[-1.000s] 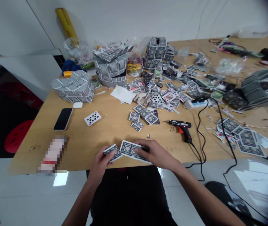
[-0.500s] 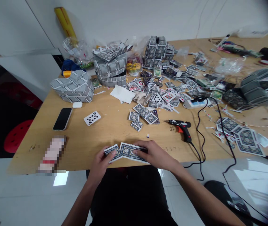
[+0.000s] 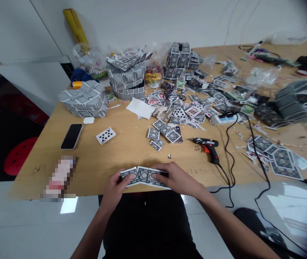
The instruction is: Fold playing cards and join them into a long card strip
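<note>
Blue-and-white patterned, the card and the strip meet end to end at the front edge of the table, both with their long axes running mostly left to right. The card's right end tips slightly away from the person; the strip slopes the other way, its right end nearer the person, so the two form a shallow peak with a small notch at the far side. Whether their ends overlap I cannot tell. The left hand pinches the card, thumb on top; the right hand grips the strip's right part, its thumb lying across the pattern and pointing left. Beyond, loose cards lie at mixed angles, and the glue gun rests with its nozzle pointing left.
</note>
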`<state>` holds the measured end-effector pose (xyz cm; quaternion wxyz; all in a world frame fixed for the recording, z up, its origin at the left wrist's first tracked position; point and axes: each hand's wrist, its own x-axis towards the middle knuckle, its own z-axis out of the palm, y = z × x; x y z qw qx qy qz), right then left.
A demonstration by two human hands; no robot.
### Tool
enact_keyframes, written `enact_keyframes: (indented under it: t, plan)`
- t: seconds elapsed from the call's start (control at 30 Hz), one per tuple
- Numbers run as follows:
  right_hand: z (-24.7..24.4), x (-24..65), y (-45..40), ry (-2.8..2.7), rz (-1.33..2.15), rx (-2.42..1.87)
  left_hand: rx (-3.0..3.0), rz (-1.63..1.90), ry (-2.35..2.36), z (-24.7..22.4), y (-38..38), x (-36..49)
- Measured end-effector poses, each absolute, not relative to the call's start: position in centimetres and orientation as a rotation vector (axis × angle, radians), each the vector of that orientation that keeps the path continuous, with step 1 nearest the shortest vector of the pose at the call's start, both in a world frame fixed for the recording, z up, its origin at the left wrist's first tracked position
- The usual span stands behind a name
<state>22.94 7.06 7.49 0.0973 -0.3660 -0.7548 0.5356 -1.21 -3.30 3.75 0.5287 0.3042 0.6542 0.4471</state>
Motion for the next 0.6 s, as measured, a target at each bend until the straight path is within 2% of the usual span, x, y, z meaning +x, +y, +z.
enact_keyframes:
  t: [0.6]
  plan:
    - [7.57, 23.01, 7.23, -2.312, 1.612, -0.967, 0.855, 0.93, 1.538, 4.06, -3.12, -1.26]
